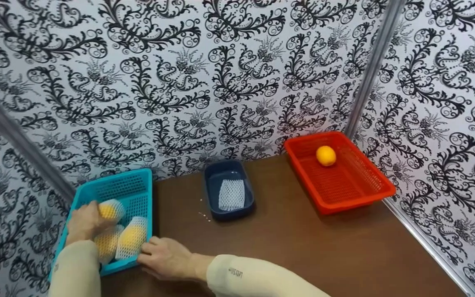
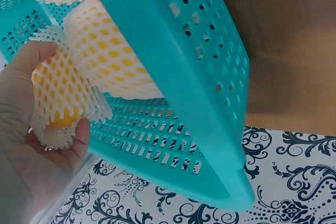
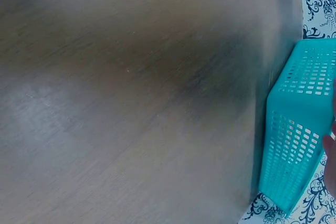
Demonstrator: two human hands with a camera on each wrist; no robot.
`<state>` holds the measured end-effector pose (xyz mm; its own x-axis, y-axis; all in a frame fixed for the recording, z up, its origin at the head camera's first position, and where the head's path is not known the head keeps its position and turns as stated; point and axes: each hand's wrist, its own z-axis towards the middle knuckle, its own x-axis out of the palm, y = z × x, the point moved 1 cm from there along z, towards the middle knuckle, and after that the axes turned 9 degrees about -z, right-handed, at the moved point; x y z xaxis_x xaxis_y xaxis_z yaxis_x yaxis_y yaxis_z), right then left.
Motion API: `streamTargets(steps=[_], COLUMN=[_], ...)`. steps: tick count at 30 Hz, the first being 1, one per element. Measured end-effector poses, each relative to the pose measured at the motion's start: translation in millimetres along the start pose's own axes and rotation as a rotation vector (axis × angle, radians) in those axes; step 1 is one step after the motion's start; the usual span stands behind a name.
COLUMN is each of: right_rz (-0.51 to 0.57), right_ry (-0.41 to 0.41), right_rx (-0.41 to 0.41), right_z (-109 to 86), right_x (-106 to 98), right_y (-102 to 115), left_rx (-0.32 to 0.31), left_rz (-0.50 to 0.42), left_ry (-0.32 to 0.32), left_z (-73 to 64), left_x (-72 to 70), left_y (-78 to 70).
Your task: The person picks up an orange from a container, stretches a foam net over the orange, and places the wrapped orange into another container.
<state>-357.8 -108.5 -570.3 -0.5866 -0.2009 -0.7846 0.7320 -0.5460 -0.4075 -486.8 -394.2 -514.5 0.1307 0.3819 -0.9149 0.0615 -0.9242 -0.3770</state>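
Note:
My left hand (image 1: 84, 222) is inside the teal basket (image 1: 150, 194) and grips a yellow fruit in a white foam net (image 2: 59, 90), its thumb on one side and fingers on the other. Two more netted yellow fruits, one upright-leaning (image 1: 132, 238) and one beside it (image 1: 106, 245), lie in the basket's near part. At the basket's near right corner, my right hand (image 1: 165, 258) holds the rim with bent fingers. Only a sliver of that right hand (image 3: 330, 166) enters the right wrist view, against the basket's side.
A dark blue tray (image 1: 215, 171) holding an empty white foam net (image 1: 232, 194) stands mid-table by the wall. Farther right sits a red basket (image 1: 324, 185) with one bare yellow-orange fruit (image 1: 326, 156). White crumbs dot the brown table (image 1: 270, 243); patterned walls enclose it.

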Motion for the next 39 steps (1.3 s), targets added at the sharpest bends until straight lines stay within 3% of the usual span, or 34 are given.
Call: streamTargets(steps=[7,13,18,25,30,35,39], right_rz=[-0.104,-0.104,-0.084,-0.065,-0.07,0.051,0.188], right_ry=[-0.026,-0.011,0.015,0.0,-0.006,0.106,0.229], right_rx=[-0.007,-0.002,0.0,0.053,0.046,0.017,0.027], right_z=[1.5,6.7,5.8,8.3,8.3,7.3,6.3], right_x=[4.7,5.9,7.6,10.9,7.2,-5.3,-14.4], right_y=[4.8,1.3,-1.2,-2.7,-5.1,-14.2,-20.8], left_rx=[-0.098,-0.16,-0.161,-0.161,-0.156,-0.13,-0.135], left_rz=[-0.1,-0.181,-0.201,-0.168,-0.137,-0.093,-0.102], left_ry=[0.084,0.14,0.166,0.092,0.037,-0.037,-0.057], left_z=[-2.4,-0.6,6.8,6.6,4.2,-2.6,-12.0], left_x=[11.7,21.0,26.4,20.3,18.1,18.5,20.0], left_y=[16.0,11.7,7.8,10.7,8.7,-1.9,-8.8])
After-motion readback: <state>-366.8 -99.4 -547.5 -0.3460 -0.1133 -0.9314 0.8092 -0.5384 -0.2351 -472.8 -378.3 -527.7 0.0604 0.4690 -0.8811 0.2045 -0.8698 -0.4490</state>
